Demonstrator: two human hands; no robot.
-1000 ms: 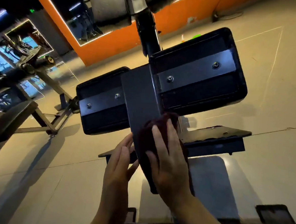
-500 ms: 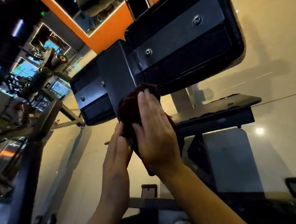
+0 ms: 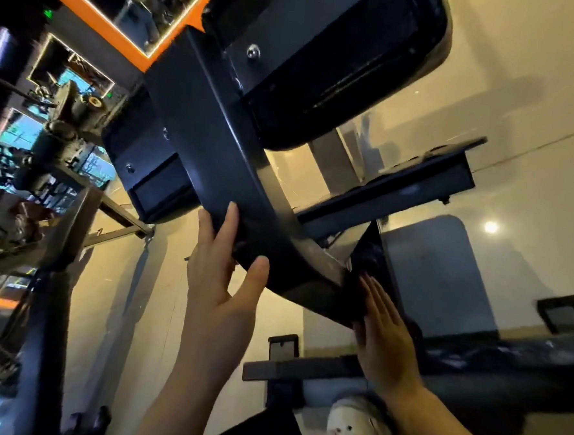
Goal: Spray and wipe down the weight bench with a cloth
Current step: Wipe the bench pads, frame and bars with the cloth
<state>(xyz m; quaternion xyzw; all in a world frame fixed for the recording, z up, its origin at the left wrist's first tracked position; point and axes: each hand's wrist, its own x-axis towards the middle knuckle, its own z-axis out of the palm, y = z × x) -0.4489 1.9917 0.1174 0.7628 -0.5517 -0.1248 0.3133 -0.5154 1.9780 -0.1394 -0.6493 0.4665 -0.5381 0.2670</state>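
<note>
So the view here looks up at the underside of the black steel weight bench [image 3: 215,152], with its curved central beam running down toward the person. The left hand [image 3: 219,282] is cupped around the lower edge of that beam, fingers up on one side and thumb hooked on the other, gripping it. The right hand [image 3: 384,327] is flat, fingers straight and together, pressing the dark maroon cloth [image 3: 367,256] against the beam's lower end; the cloth is mostly hidden in shadow. Two black padded cushions [image 3: 347,86] with bolted plates sit above. A white clog shoe [image 3: 355,430] shows below on the pale glossy floor [image 3: 538,98].
</note>
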